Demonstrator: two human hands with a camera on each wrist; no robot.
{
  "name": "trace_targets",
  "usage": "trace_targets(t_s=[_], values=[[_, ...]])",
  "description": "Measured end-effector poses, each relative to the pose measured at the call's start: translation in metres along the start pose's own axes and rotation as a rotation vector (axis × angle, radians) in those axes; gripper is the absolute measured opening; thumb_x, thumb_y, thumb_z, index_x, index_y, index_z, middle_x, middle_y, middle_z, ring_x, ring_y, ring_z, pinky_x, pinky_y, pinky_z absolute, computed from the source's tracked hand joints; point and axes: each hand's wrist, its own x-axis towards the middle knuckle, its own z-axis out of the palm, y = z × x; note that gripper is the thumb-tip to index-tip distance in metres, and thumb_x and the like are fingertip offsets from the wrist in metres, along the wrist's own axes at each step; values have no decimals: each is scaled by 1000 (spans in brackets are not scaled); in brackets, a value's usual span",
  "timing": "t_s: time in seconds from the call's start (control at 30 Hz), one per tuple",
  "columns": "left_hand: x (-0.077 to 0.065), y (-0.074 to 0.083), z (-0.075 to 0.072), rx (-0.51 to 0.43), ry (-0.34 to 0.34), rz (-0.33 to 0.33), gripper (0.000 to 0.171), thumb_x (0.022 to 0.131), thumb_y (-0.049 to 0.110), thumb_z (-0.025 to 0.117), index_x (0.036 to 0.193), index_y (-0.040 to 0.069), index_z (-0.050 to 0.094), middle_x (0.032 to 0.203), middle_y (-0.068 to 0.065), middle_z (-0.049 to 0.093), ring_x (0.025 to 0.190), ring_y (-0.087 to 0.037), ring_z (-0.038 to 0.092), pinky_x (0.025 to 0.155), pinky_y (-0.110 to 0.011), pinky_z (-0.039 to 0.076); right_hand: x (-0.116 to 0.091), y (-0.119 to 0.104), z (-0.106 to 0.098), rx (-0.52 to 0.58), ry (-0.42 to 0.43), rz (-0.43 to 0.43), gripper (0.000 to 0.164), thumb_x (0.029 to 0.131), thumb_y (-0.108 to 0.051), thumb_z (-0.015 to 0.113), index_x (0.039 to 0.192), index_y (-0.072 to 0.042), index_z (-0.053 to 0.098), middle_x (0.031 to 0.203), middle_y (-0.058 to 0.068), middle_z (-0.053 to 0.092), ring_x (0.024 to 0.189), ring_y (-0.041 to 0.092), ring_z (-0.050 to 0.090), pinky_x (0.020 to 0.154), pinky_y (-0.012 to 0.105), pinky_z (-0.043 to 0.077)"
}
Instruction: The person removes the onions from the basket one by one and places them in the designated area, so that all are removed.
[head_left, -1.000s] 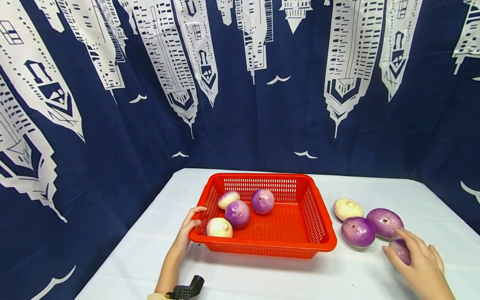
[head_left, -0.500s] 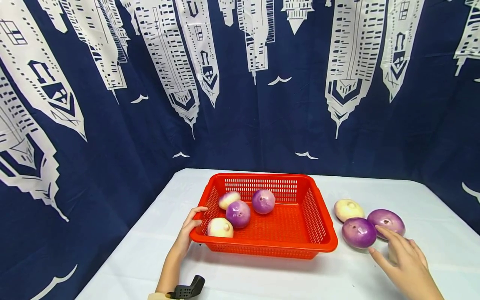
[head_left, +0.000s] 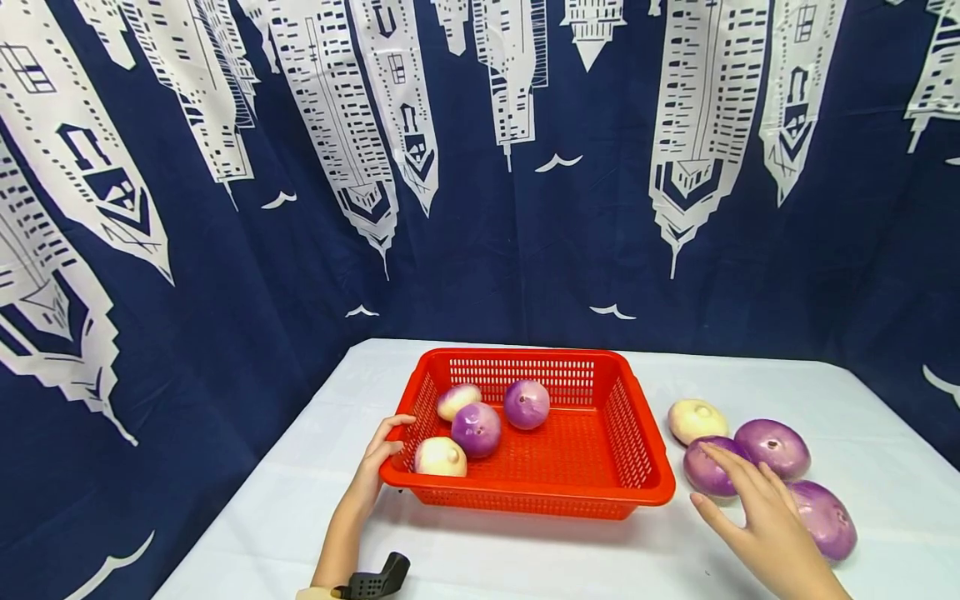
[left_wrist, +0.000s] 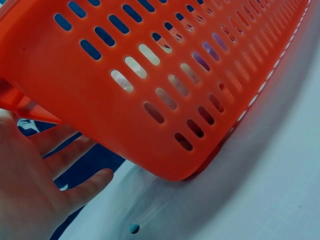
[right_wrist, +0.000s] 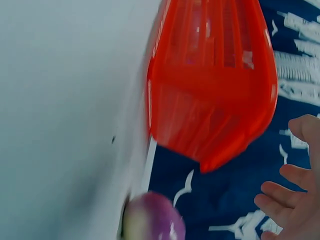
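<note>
A red plastic basket [head_left: 562, 454] stands on the table with several purple-and-white turnips inside, among them a purple one [head_left: 527, 404] and a pale one [head_left: 440, 457]. My left hand [head_left: 369, 471] holds the basket's left rim, fingers hooked over the edge; in the left wrist view its thumb stays below the rim. To the right of the basket lie several more turnips. Over the nearest purple turnip [head_left: 705, 475] hovers my right hand [head_left: 765, 521], its fingers relaxed and spread. The right wrist view shows nothing in that hand [right_wrist: 295, 192]; whether its fingertips touch the turnip, I cannot tell.
Close to the right hand lie another purple turnip [head_left: 823, 521], one behind it [head_left: 772, 448] and a pale turnip [head_left: 697, 420]. The white-covered table [head_left: 525, 558] meets a dark blue curtain [head_left: 480, 275] printed with buildings at the back.
My right hand has moved left, off the front right turnip, which now shows, to above the purple turnip nearest the basket. The left hand and the basket have stayed put.
</note>
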Motion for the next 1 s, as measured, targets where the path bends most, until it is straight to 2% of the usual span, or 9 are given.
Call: trace_targets(t_s=[0.07, 0.13, 0.2, 0.3, 0.4, 0.53, 0.83, 0.9, 1.0], values=[[0, 0, 0, 1, -3, 1, 46, 80, 10, 34, 125, 2, 40, 129, -18, 38, 110, -26, 40, 88, -32, 38, 2, -8, 3, 2, 1, -31, 58, 79, -23, 66, 130, -7, 45, 125, 19, 50, 135, -10, 8, 114, 31, -5], [0, 0, 0, -2, -5, 5, 46, 80, 10, 35, 125, 2, 40, 129, -18, 37, 110, -26, 40, 87, -31, 39, 5, -17, 5, 2, 6, -68, 59, 77, -23, 68, 130, -11, 45, 125, 15, 52, 127, -22, 7, 113, 25, -5], [0, 0, 0, -4, -6, 6, 46, 80, 11, 35, 125, 2, 40, 129, -18, 38, 110, -26, 40, 87, -30, 39, 8, -25, 7, 3, 11, -103, 60, 76, -24, 69, 130, -14, 46, 124, 12, 52, 124, -24, 11, 111, 18, -4], [1, 0, -1, -3, -6, 10, 45, 81, 10, 34, 125, 2, 40, 129, -19, 38, 110, -25, 41, 87, -29, 40, 14, -37, 11, 5, 13, -144, 59, 76, -25, 69, 129, -14, 47, 125, 11, 53, 126, -18, 18, 110, 15, -4], [1, -1, -1, 5, -8, 10, 45, 80, 10, 34, 124, 2, 40, 128, -18, 38, 110, -25, 41, 86, -29, 40, 19, -48, 14, 2, 1, -165, 58, 76, -26, 69, 129, -15, 47, 126, 9, 52, 128, 1, 29, 109, 14, -4], [2, -2, -1, 9, -3, 1, 45, 80, 10, 33, 124, 3, 41, 127, -16, 39, 109, -24, 42, 85, -28, 41, 26, -64, 19, 0, -25, -178, 59, 75, -24, 69, 129, -16, 47, 126, 7, 52, 118, 22, 41, 108, 11, -5], [3, -1, -1, 3, -5, 2, 46, 79, 10, 34, 124, 1, 40, 127, -16, 38, 109, -24, 42, 85, -29, 41, 42, -94, 36, 26, -46, -229, 58, 74, -24, 69, 128, -17, 48, 126, 5, 54, 116, 20, 48, 105, 7, -4], [2, -1, -1, 3, -5, 1, 46, 80, 10, 34, 124, 1, 40, 128, -18, 38, 109, -25, 42, 85, -29, 41, 44, -99, 40, 40, -58, -221, 57, 76, -25, 68, 129, -19, 48, 127, 3, 53, 117, 20, 49, 109, 14, 4], [1, -1, -1, -1, -2, -7, 46, 79, 10, 34, 124, 2, 41, 128, -18, 39, 111, -28, 41, 85, -30, 40, 49, -107, 47, 64, -78, -204, 56, 77, -26, 67, 129, -19, 48, 129, 3, 52, 118, 21, 49, 109, 32, 18]])
